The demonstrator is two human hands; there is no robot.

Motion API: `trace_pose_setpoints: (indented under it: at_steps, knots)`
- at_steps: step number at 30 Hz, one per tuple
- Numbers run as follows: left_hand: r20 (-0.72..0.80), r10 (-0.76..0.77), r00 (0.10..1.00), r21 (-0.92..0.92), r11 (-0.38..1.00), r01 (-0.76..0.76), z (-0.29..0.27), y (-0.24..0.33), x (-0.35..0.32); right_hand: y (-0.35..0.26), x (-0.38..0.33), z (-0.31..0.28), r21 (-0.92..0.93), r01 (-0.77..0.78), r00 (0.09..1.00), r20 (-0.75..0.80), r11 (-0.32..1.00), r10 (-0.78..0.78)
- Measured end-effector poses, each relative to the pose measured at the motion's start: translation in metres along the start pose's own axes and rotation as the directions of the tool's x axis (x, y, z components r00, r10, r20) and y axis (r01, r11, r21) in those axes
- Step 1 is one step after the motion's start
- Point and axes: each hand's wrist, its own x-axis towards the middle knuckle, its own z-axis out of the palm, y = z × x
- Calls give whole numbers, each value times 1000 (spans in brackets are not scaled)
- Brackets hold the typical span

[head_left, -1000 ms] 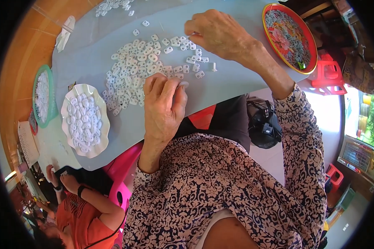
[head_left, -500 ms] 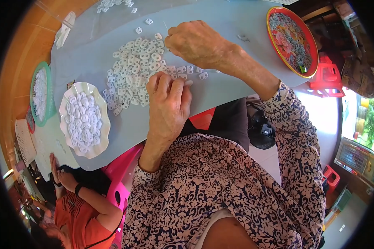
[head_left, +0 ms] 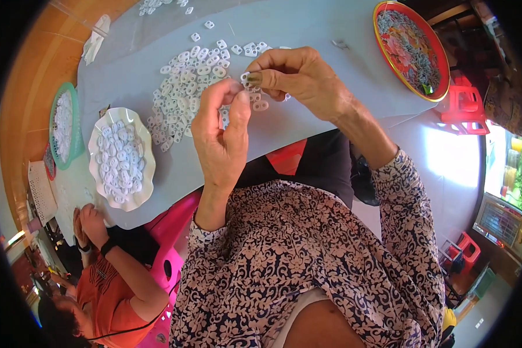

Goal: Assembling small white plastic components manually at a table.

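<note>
My right hand [head_left: 307, 81] pinches a small white plastic piece with a hole [head_left: 245, 76] between thumb and forefinger. The thumb tip looks darkened. Close beside it, my left hand [head_left: 223, 124] is raised with its fingers curled toward the thumb. Whatever lies between those fingertips is too small or hidden to make out. Both hands hover over the near right side of a pile of white two-holed plastic pieces [head_left: 182, 87] on the grey table [head_left: 307, 29]. A few loose pieces [head_left: 261, 105] lie beneath and around my right hand.
A scalloped white dish [head_left: 147, 174] of white oval pieces stands at the left, near a green basket [head_left: 75, 139] of white pieces. A red, gold-rimmed tray [head_left: 443, 87] of small grey metallic parts stands at the right. A person in orange [head_left: 122, 307] sits at the lower left.
My right hand has come down and toward me from above the pile to meet my left. My left hand has lifted and turned, its thumb now showing. The seated person's hands have shifted.
</note>
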Motion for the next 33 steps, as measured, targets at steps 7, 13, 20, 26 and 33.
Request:
trace_pose_setpoints:
  at_steps: [7, 13, 20, 26, 33]
  knots:
    - [-64, 67, 996, -65, 995, -71, 9, 5, 7, 15, -6, 13, 328, -3, 995, -97, 945, 37]
    - [-26, 61, 998, -40, 997, -62, 7, 1, 11, 5, -6, 4, 115, 116, 991, -81, 987, -107]
    - [8, -4, 1000, -84, 996, 5, 10, 13, 10, -3, -2, -3, -143, 216, 975, -28, 966, -222]
    - [472, -191, 861, -710, 497, 499, 1, -5, 17, 3, -4, 1, 181, 135, 990, 22, 974, -141]
    - [509, -256, 822, -706, 421, 569, 2, -2, 13, 12, -4, -1, 112, 255, 966, 7, 960, -257]
